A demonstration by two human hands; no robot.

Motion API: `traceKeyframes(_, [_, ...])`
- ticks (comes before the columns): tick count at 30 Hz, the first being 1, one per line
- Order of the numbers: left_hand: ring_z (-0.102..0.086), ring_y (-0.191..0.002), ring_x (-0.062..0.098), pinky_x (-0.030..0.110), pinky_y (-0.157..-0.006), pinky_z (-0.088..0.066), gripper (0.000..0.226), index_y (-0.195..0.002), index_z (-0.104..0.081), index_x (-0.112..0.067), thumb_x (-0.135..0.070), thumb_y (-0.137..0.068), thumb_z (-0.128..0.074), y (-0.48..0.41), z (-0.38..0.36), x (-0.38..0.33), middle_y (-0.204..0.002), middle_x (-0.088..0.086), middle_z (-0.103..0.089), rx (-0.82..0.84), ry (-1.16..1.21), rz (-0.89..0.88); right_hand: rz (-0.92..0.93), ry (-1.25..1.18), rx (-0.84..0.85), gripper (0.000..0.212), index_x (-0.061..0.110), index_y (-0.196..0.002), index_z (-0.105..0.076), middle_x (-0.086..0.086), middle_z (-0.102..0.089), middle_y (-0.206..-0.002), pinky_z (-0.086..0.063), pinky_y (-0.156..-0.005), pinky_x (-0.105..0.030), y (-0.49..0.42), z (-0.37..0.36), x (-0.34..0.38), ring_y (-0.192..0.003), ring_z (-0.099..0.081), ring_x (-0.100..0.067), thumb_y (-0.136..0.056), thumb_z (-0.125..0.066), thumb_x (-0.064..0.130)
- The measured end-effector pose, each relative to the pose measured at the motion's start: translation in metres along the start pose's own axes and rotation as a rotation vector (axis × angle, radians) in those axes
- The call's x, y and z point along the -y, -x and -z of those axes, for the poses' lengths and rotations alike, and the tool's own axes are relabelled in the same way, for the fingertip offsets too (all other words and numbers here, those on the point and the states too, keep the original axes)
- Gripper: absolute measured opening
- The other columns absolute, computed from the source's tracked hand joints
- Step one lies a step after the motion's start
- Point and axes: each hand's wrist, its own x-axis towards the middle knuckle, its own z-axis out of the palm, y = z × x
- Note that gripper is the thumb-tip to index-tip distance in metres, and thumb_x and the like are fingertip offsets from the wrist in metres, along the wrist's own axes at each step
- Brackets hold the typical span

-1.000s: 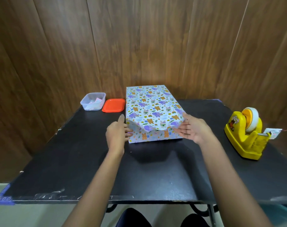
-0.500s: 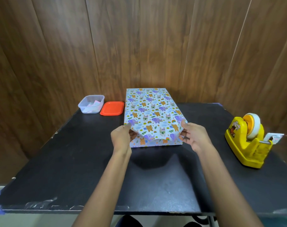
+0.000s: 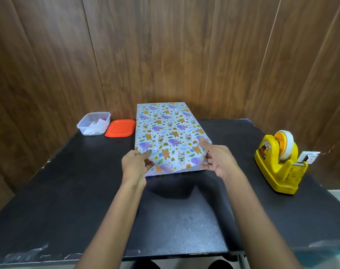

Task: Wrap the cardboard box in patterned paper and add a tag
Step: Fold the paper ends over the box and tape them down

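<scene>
Our left hand [image 3: 135, 165] and right hand [image 3: 216, 160] pinch the near corners of the wrapped box [image 3: 168, 136]. The paper [image 3: 173, 162] looks thin and easily creased, so we'd hold at the stiff box edges.

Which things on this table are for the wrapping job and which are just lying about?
In use: wrapped box, left hand, right hand, tape dispenser, clear tub of paper bits, maybe tags.
Lying about: orange lid.

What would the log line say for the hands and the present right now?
left hand: pinching near-end paper fold | right hand: holding same fold | wrapped box: on table | tape dispenser: untouched
</scene>
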Motion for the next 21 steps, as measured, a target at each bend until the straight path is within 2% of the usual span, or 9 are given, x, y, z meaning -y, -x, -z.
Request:
traceKeyframes(4, [-0.060,-0.064,0.022,0.032,-0.068,-0.053,0.025,-0.066,-0.048,-0.007,0.001,-0.088,-0.058,0.000,0.000,-0.003,-0.074,0.012,-0.062,-0.038,0.082,0.034,-0.018,-0.091,-0.008,0.014,0.007,-0.088,-0.064,-0.004,-0.071,-0.074,-0.051,-0.046,-0.023,-0.005,-0.004,0.000,-0.052,-0.066,-0.012,-0.086,-0.067,0.020])
traceKeyframes(8, [-0.060,-0.065,0.022,0.032,-0.067,-0.054,0.028,-0.063,-0.047,-0.007,0.001,-0.088,-0.058,0.001,-0.001,-0.004,-0.073,0.012,-0.062,-0.091,0.100,0.037,-0.025,-0.120,-0.060,0.010,0.007,-0.081,-0.061,-0.004,-0.069,-0.068,-0.049,-0.042,-0.022,-0.006,-0.005,-0.002,-0.052,-0.064,-0.013,-0.086,-0.066,0.014])
traceKeyframes(10, [-0.059,-0.062,0.022,0.029,-0.059,-0.054,0.025,-0.065,-0.048,-0.006,-0.001,-0.089,-0.057,0.001,0.001,-0.003,-0.071,0.011,-0.061,-0.081,0.051,0.029,-0.011,-0.070,-0.086,0.013,0.007,-0.080,-0.060,-0.006,-0.068,-0.072,-0.048,-0.047,-0.024,-0.006,-0.004,-0.005,-0.058,-0.062,-0.016,-0.088,-0.064,0.016])
traceKeyframes(11, [-0.059,-0.059,0.022,0.027,-0.053,-0.053,0.022,-0.069,-0.050,-0.005,-0.005,-0.089,-0.056,0.002,0.002,-0.005,-0.069,0.011,-0.060,-0.078,-0.026,0.008,0.007,-0.019,-0.102,0.017,0.008,-0.078,-0.059,-0.006,-0.066,-0.071,-0.046,-0.049,-0.025,-0.003,-0.004,-0.003,-0.057,-0.060,-0.017,-0.090,-0.062,0.018])
traceKeyframes(13, [-0.060,-0.064,0.026,0.031,-0.054,-0.051,0.019,-0.078,-0.053,-0.004,-0.019,-0.089,-0.058,0.002,0.008,-0.011,-0.071,0.007,-0.060,-0.136,-0.413,-0.119,0.110,0.271,-0.189,0.031,0.010,-0.069,-0.052,-0.004,-0.061,-0.067,-0.041,-0.053,-0.026,0.001,-0.004,0.000,-0.058,-0.055,-0.020,-0.092,-0.057,0.029])
traceKeyframes(15, [-0.057,-0.087,0.030,0.038,-0.067,-0.046,0.027,-0.089,-0.053,-0.007,-0.033,-0.087,-0.061,0.004,0.013,-0.020,-0.087,0.006,-0.059,-0.315,-0.947,-0.334,0.280,0.761,-0.415,0.037,0.010,-0.074,-0.052,-0.004,-0.060,-0.078,-0.037,-0.063,-0.031,0.010,-0.006,0.007,-0.077,-0.056,-0.026,-0.092,-0.051,0.043])
traceKeyframes(17, [-0.048,-0.103,0.031,0.041,-0.075,-0.041,0.028,-0.098,-0.052,-0.006,-0.031,-0.088,-0.058,0.005,0.007,-0.029,-0.103,0.009,-0.054,-0.377,-1.242,-0.586,0.502,1.040,-0.600,0.034,0.008,-0.091,-0.055,-0.007,-0.058,-0.097,-0.036,-0.070,-0.032,0.017,-0.017,0.019,-0.101,-0.052,-0.028,-0.094,-0.046,0.040])
traceKeyframes(19, [-0.048,-0.106,0.031,0.040,-0.081,-0.038,0.019,-0.102,-0.053,-0.005,-0.020,-0.092,-0.050,-0.008,-0.015,-0.037,-0.109,0.012,-0.053,-0.204,-1.373,-0.749,0.667,1.173,-0.498,0.024,0.005,-0.102,-0.055,-0.009,-0.054,-0.109,-0.038,-0.078,-0.034,0.008,-0.038,0.034,-0.111,-0.046,-0.027,-0.096,-0.042,0.025])
traceKeyframes(21, [-0.049,-0.108,0.033,0.038,-0.086,-0.036,0.022,-0.104,-0.055,-0.001,-0.015,-0.094,-0.040,-0.036,-0.040,-0.040,-0.114,0.015,-0.053,0.127,-1.454,-0.762,0.647,1.332,-0.161,0.024,0.004,-0.111,-0.054,-0.012,-0.052,-0.119,-0.039,-0.088,-0.036,-0.017,-0.063,0.046,-0.115,-0.046,-0.029,-0.094,-0.040,0.015])
